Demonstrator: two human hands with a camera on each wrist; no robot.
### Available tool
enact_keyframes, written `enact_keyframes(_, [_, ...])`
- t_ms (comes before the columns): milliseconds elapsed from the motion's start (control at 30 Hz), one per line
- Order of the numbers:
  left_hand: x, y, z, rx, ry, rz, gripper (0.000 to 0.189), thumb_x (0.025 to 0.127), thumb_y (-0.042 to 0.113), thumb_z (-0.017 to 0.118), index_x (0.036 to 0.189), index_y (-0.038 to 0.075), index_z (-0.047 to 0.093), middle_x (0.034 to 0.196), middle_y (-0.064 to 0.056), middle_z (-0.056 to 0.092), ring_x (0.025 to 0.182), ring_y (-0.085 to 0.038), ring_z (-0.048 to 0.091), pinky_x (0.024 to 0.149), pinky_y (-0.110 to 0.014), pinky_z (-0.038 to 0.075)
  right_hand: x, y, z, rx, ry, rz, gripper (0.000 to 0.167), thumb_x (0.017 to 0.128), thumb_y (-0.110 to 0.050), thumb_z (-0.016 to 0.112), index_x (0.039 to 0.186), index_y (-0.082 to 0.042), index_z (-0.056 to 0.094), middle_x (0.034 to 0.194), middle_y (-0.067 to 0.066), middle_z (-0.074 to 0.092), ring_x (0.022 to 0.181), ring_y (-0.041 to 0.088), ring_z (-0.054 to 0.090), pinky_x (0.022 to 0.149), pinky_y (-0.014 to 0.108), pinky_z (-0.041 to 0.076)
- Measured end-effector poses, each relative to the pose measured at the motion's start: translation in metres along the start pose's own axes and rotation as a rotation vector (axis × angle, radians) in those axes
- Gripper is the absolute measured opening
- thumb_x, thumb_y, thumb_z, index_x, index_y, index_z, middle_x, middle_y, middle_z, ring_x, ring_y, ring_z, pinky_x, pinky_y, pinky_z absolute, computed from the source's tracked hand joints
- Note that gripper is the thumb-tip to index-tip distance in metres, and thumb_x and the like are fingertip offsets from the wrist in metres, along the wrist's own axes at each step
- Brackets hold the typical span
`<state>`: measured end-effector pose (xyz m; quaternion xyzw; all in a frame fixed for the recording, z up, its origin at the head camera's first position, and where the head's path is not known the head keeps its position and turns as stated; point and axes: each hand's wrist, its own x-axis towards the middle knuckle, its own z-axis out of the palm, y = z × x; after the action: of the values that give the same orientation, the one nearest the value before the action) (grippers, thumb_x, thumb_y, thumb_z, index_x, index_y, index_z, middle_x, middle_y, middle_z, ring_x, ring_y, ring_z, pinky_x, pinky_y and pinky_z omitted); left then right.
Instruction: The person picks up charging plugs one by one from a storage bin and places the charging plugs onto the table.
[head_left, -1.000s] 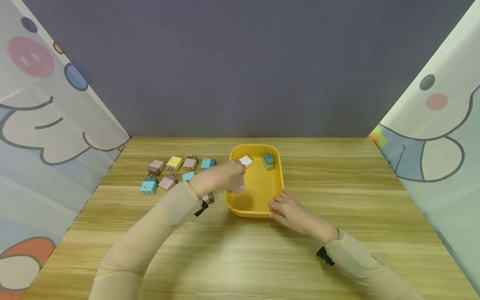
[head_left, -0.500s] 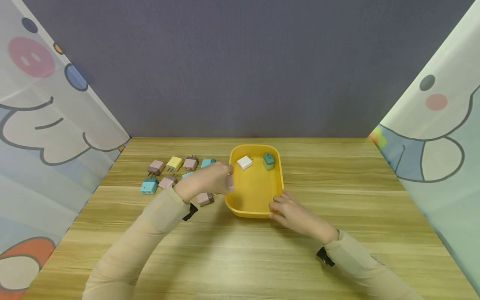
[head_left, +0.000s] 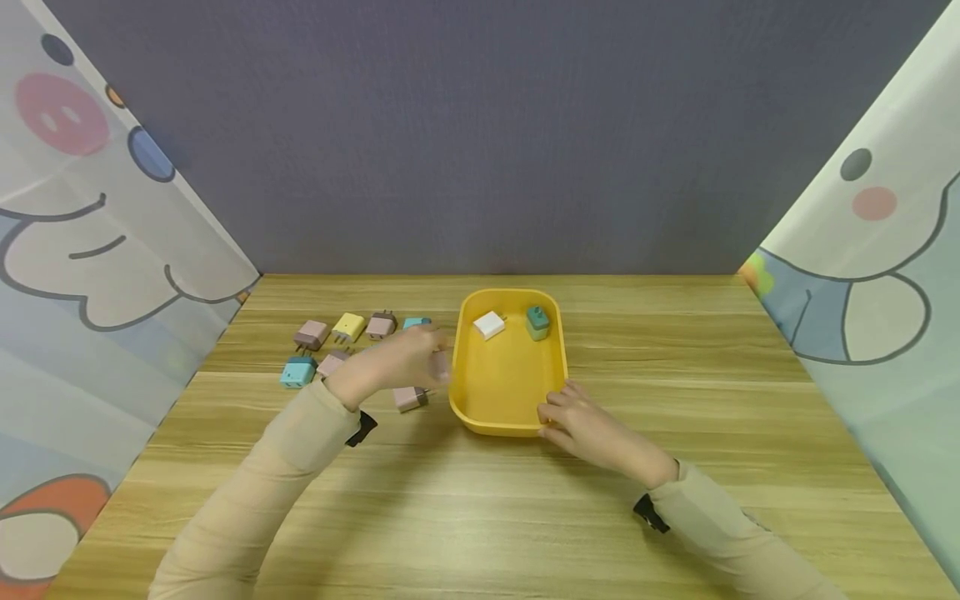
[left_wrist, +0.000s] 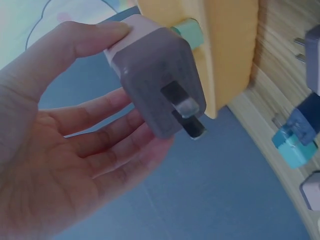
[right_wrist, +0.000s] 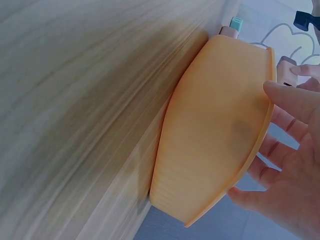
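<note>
My left hand (head_left: 408, 358) pinches a pink-and-brown plug charger (left_wrist: 160, 75) between thumb and fingertips. Its two metal prongs point away from the palm in the left wrist view. The hand is above the table, just left of a yellow plastic bin (head_left: 510, 429). At the bin's near right corner, my right hand (head_left: 592, 425) grips the rim, with fingers on both sides of the wall (right_wrist: 215, 115). Inside the bin lie a white plug charger (head_left: 489, 325) and a green one (head_left: 537, 323), both toward the far end.
Left of the bin several plug chargers lie on the wooden table, among them a yellow one (head_left: 349, 327), a blue one (head_left: 298, 372) and a pink-and-brown one (head_left: 409, 398). My left hand and forearm partly cover this group. A dark grey panel (head_left: 495, 142) stands behind the table.
My left hand has moved left, from over the bin to beside its left wall, still holding the pink-and-brown charger. The right hand stays on the rim.
</note>
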<state>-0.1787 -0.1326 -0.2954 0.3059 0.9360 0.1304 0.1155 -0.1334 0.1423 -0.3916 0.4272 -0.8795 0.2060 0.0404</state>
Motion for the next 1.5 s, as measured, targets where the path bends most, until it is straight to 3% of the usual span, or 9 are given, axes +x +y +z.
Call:
enact_keyframes(267, [-0.011, -0.011, 0.0, 0.016, -0.011, -0.06, 0.037, 0.072, 0.013, 0.069, 0.103, -0.003, 0.057, 0.097, -0.012, 0.055, 0.076, -0.017, 0.051, 0.063, -0.026, 0.045, -0.001, 0.0, 0.0, 0.011, -0.001, 0.008, 0.015, 0.082, -0.016, 0.062, 0.075, -0.015, 0.049, 0.073, -0.009, 0.04, 0.074, 0.009, 0.042, 0.097, 0.053, 0.027])
enact_keyframes(467, [-0.02, -0.017, -0.001, 0.033, -0.004, -0.101, 0.04, 0.074, 0.018, 0.069, 0.105, -0.004, 0.057, 0.098, -0.013, 0.055, 0.08, -0.02, 0.052, 0.065, -0.028, 0.045, -0.001, 0.0, 0.0, 0.012, 0.002, 0.004, 0.014, 0.082, -0.016, 0.062, 0.076, -0.015, 0.049, 0.073, -0.008, 0.041, 0.074, 0.009, 0.044, 0.097, 0.053, 0.027])
enact_keyframes(767, [-0.03, -0.028, -0.001, -0.032, -0.035, -0.167, 0.044, 0.073, 0.01, 0.067, 0.113, -0.005, 0.053, 0.11, -0.017, 0.053, 0.074, -0.016, 0.054, 0.061, -0.026, 0.046, 0.0, 0.001, 0.001, 0.009, -0.002, 0.004, 0.013, 0.083, -0.015, 0.061, 0.076, -0.014, 0.05, 0.074, -0.007, 0.042, 0.075, 0.011, 0.045, 0.096, 0.053, 0.028])
enact_keyframes(1067, [-0.042, -0.036, 0.003, -0.088, -0.031, -0.172, 0.043, 0.075, 0.008, 0.066, 0.113, -0.006, 0.05, 0.104, -0.019, 0.054, 0.054, -0.01, 0.051, 0.053, -0.026, 0.042, -0.001, 0.001, 0.001, -0.003, 0.011, -0.003, 0.014, 0.082, -0.016, 0.062, 0.076, -0.014, 0.049, 0.073, -0.008, 0.042, 0.075, 0.011, 0.045, 0.096, 0.054, 0.028])
enact_keyframes(1300, [-0.047, -0.041, 0.006, -0.055, -0.016, -0.193, 0.042, 0.072, 0.008, 0.067, 0.109, -0.004, 0.052, 0.109, -0.02, 0.052, 0.058, -0.013, 0.048, 0.053, -0.026, 0.04, -0.002, 0.0, 0.001, 0.0, 0.008, 0.0, 0.014, 0.082, -0.016, 0.062, 0.075, -0.014, 0.05, 0.073, -0.008, 0.042, 0.075, 0.012, 0.045, 0.096, 0.054, 0.028])
enact_keyframes(1500, [-0.05, -0.048, 0.012, -0.008, -0.011, -0.207, 0.041, 0.071, 0.009, 0.069, 0.107, -0.006, 0.054, 0.105, -0.02, 0.052, 0.061, -0.013, 0.051, 0.053, -0.025, 0.043, -0.001, 0.0, 0.001, 0.002, 0.013, -0.001, 0.015, 0.082, -0.015, 0.062, 0.075, -0.015, 0.049, 0.073, -0.008, 0.042, 0.074, 0.011, 0.044, 0.095, 0.053, 0.029])
